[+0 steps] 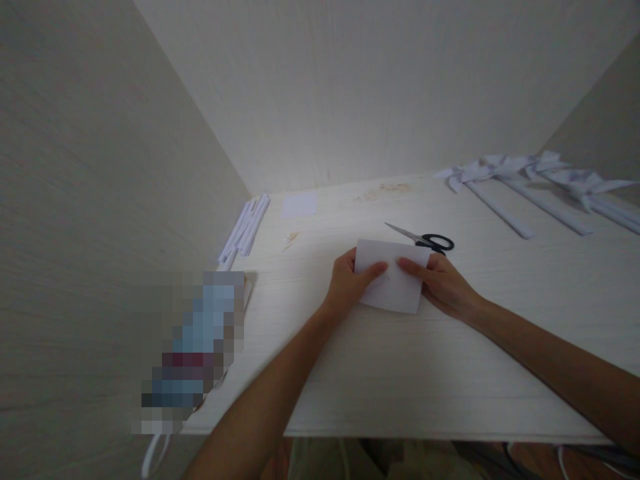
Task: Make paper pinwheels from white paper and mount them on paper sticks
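Observation:
A square sheet of white paper (390,290) is held up over the table between both my hands. My left hand (350,280) grips its left side, thumb flat on the front and fingers behind. On the right side my right hand (445,283) pinches it the same way, its thumb pointing at the other. The fingers behind the paper are hidden. Just beyond the right hand lies a pair of scissors (420,238) with black handles, blades pointing left.
Several white paper pinwheels on rolled paper sticks (500,208) lie at the back right. A bundle of rolled paper tubes (247,227) rests at the back left, beside another paper square (299,204). A pixelated object (200,340) is at the left edge. Walls enclose the white table (400,387).

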Demonstrator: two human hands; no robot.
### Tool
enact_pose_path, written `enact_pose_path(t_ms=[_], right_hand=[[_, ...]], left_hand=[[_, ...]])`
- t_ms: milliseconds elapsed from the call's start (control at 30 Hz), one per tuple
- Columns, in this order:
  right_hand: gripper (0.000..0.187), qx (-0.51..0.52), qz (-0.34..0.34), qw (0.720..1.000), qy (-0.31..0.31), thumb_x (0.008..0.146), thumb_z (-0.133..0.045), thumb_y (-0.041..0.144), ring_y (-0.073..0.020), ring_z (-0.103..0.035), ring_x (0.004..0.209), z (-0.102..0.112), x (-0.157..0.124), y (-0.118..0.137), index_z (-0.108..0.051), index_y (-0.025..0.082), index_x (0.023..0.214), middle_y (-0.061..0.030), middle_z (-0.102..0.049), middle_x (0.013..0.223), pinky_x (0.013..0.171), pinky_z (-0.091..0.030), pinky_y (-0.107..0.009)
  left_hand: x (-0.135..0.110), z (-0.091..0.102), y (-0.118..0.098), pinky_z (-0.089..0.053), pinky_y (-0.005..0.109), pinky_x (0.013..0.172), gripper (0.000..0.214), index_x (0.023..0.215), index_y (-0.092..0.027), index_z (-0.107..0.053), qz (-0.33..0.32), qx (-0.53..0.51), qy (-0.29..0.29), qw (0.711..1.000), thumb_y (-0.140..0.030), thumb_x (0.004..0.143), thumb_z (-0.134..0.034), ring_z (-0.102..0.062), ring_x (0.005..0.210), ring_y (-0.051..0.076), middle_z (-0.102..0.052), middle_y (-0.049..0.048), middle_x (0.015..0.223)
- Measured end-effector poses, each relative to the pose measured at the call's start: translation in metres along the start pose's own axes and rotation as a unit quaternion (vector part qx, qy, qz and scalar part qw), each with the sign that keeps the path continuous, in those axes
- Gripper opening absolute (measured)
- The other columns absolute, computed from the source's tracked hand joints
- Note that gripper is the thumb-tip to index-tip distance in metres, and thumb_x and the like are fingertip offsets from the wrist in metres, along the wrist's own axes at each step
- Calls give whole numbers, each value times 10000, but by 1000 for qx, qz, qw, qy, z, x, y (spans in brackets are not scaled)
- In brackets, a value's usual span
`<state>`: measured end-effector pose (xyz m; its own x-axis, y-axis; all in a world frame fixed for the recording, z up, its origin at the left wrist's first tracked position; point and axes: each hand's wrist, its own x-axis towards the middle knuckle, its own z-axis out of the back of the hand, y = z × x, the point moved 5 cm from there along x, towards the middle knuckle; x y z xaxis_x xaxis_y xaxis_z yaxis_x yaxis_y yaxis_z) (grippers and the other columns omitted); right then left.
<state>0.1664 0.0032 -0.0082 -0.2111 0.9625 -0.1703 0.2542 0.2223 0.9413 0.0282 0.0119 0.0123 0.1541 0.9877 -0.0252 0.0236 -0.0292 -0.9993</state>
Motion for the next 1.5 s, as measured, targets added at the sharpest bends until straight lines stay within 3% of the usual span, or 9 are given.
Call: enact_pose_path(t_ms=[667,1033,1267,1400,1500], right_hand=[[210,-3,-1,1000,-14,627,-652,357,-146,-579,615,2,1,-1,-658,169,722,-33,-659,695,594,-467,-288],[198,-34,16,999,2,624,-658,340,-156,-582,633,3,2,0,-660,179,739,-31,-664,716,597,-465,-295],[131,-45,90,994,-43,616,-668,307,-140,-552,566,9,1,12,-635,181,608,-9,-622,639,544,-445,-290],[153,-29,119,987,-106,625,-648,354,-203,-590,663,15,1,20,-609,214,576,-32,-645,677,610,-465,-351],[152,-48,147,974,-163,634,-629,387,-244,-595,730,20,1,26,-596,255,566,-43,-656,703,621,-463,-376]], left_hand=[[1,0,0,-488,328,659,411,827,-116,-593,28,0,49,998,-190,447,-730,-599,687,171,-652,70,804],[-1,1,1,-493,308,603,376,770,-117,-613,45,15,-2,999,-231,435,-740,-594,640,169,-654,57,740],[0,2,3,-488,298,614,369,781,-119,-610,38,1,20,999,-177,437,-730,-592,648,158,-653,50,755],[3,6,5,-486,273,629,414,841,-119,-595,27,-76,12,997,-199,458,-731,-587,624,125,-646,35,736],[4,7,7,-488,257,633,316,763,-120,-608,38,-130,1,991,-262,502,-713,-584,593,100,-641,23,684]])
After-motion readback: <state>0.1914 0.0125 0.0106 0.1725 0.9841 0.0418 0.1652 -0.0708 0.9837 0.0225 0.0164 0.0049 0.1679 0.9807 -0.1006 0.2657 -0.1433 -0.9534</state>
